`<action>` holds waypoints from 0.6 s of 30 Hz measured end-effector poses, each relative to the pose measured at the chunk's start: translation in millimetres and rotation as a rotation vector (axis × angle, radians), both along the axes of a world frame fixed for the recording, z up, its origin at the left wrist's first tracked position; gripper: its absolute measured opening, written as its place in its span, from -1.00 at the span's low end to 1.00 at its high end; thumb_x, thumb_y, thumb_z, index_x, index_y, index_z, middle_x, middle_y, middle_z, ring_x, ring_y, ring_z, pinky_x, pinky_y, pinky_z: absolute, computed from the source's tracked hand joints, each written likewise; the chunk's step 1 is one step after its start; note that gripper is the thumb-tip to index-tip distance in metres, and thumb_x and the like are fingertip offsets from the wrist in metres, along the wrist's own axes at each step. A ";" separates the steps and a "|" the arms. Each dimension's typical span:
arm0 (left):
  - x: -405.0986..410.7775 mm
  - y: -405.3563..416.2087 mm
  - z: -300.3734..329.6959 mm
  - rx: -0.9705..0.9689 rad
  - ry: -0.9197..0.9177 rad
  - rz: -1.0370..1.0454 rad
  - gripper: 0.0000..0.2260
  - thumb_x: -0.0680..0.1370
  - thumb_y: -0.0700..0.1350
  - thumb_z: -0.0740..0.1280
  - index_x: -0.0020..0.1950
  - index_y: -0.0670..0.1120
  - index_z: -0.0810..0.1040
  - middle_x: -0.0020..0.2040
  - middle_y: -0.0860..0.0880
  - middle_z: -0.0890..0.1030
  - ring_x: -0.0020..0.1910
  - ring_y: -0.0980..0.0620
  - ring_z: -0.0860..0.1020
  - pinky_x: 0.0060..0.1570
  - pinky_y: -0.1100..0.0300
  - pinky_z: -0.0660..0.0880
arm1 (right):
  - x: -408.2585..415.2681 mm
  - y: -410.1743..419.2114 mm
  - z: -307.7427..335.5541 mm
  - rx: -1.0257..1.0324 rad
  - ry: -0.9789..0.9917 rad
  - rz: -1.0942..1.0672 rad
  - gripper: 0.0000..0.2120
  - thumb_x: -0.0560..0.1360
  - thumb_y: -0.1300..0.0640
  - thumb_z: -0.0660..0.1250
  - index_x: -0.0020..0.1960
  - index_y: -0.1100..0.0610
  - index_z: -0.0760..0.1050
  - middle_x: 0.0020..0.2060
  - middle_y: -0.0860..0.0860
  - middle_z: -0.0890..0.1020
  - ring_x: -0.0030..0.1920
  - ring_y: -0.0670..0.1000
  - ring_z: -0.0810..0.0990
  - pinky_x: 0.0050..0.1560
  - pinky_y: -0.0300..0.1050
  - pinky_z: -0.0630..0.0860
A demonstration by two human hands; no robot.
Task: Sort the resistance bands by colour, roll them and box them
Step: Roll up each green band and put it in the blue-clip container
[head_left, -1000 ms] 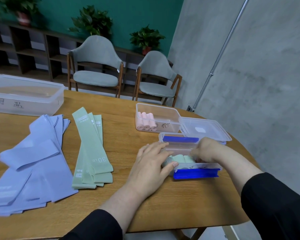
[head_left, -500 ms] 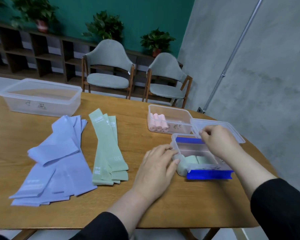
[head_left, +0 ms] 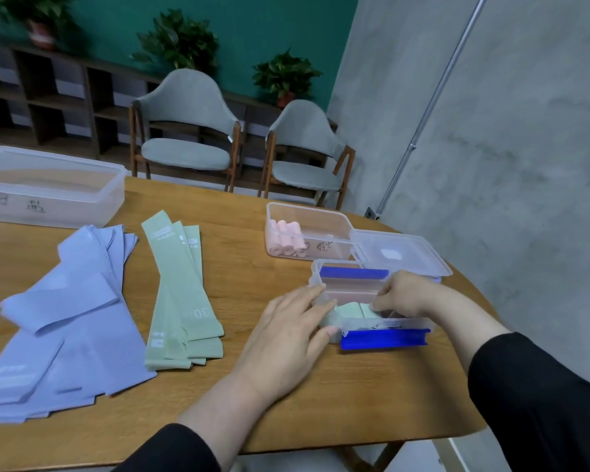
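The small clear box [head_left: 351, 294] with blue latches sits right of centre in the frame, on the wooden table [head_left: 252, 403]. Rolled green bands [head_left: 349, 310] lie inside it at its near end. The left hand [head_left: 286, 330] rests flat against the left wall of the box, fingers straight and relaxed, thumb tip beside the near left corner; it grips nothing. The right hand [head_left: 404, 292] reaches into the box from the right, fingers curled down at the rolls; whether it pinches a roll cannot be determined, since the fingertips are hidden. Directly behind this box stands a second clear box [head_left: 307, 221] containing rolled pink bands [head_left: 286, 238], with a loose lid [head_left: 401, 255] to its right. Flat green bands [head_left: 181, 294] lie left of centre, well apart from the hands. Flat purple bands [head_left: 69, 318] occupy the lower left. A large clear tub [head_left: 48, 187] stands at the upper left.
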State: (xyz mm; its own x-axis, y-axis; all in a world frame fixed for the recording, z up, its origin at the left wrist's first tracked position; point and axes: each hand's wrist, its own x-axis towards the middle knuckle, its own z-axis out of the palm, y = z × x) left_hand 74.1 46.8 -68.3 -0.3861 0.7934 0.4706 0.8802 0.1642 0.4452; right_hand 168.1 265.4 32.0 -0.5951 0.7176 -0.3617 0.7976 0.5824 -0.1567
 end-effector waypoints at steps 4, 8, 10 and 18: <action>0.0 0.8 0.3 -0.008 -0.015 -0.002 -0.45 0.62 0.26 -0.03 0.51 0.09 0.41 0.57 0.10 0.31 0.56 0.13 0.20 0.52 0.11 0.16 | -2.8 -0.2 -2.3 -0.030 -0.014 -0.008 -0.62 0.41 -0.04 0.46 0.11 0.18 0.67 0.05 0.12 0.71 0.11 0.11 0.67 0.18 0.07 0.60; -0.1 -0.2 0.7 -0.016 -0.024 -0.006 -0.45 0.62 0.26 -0.04 0.52 0.10 0.40 0.57 0.12 0.31 0.55 0.15 0.20 0.52 0.11 0.18 | -3.7 1.1 -5.2 -0.042 0.022 -0.052 -0.63 0.41 0.02 0.48 0.14 0.19 0.66 0.07 0.14 0.70 0.12 0.11 0.66 0.18 0.05 0.61; 0.3 -0.6 1.7 -0.024 -0.025 -0.007 -0.45 0.62 0.26 -0.05 0.52 0.11 0.39 0.57 0.13 0.30 0.55 0.15 0.19 0.52 0.12 0.17 | -4.1 3.0 -4.5 -0.012 0.036 -0.070 -0.69 0.43 0.03 0.47 0.10 0.17 0.65 0.02 0.14 0.71 0.07 0.11 0.67 0.16 0.05 0.62; 0.6 -2.7 5.3 -0.042 -0.051 -0.014 -0.46 0.62 0.25 -0.04 0.54 0.13 0.36 0.58 0.14 0.27 0.55 0.18 0.18 0.52 0.12 0.16 | -11.4 -3.0 -9.6 0.090 -0.038 -0.024 -0.70 0.45 -0.03 0.47 0.10 0.11 0.59 0.00 0.05 0.67 0.02 0.04 0.63 0.13 -0.02 0.61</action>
State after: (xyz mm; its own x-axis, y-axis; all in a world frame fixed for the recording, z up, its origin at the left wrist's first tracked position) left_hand 74.7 44.1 -63.0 -0.3973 0.8174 0.4172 0.8591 0.1714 0.4823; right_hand 156.8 262.3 22.4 -0.5640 0.7623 -0.3175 0.8162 0.5730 -0.0741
